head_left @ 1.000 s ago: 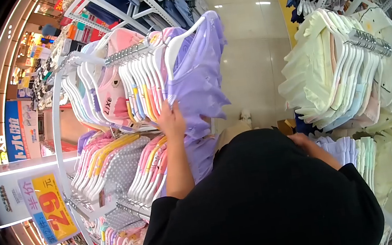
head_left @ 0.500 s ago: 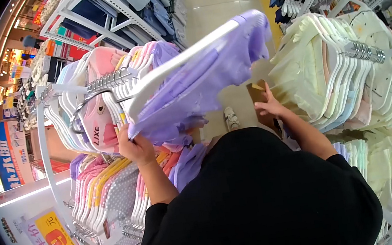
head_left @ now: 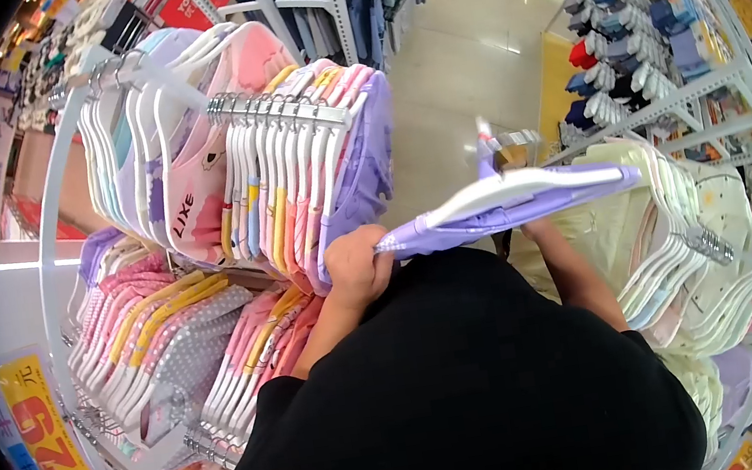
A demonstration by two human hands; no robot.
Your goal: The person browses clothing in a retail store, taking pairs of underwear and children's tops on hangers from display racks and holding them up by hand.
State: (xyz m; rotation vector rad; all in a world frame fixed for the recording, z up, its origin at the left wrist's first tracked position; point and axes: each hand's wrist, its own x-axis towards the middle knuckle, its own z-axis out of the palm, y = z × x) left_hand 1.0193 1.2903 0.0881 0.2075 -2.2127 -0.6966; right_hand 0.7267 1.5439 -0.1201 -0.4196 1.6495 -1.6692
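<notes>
A purple garment [head_left: 481,228] on a white hanger [head_left: 523,184] stretches across the front of my body. My left hand [head_left: 359,261] is closed on the garment's left end. Behind the garment's right half is my right hand [head_left: 537,228]; its fingers are hidden, so I cannot see whether it grips anything. Just left of the garment, more purple clothes [head_left: 365,155] hang at the end of a row of pink and yellow garments on white hangers.
To the left stands a white rack [head_left: 48,223] with two tiers of children's clothes and a yellow price sign [head_left: 41,426]. Pale green garments [head_left: 602,232] hang on the right. A tiled aisle [head_left: 455,41] runs ahead, beside a shelf of gloves [head_left: 597,60].
The purple garment has swung down and right, and now lies level before me. My left hand has moved right with it. My right hand has become mostly covered. The view has shifted.
</notes>
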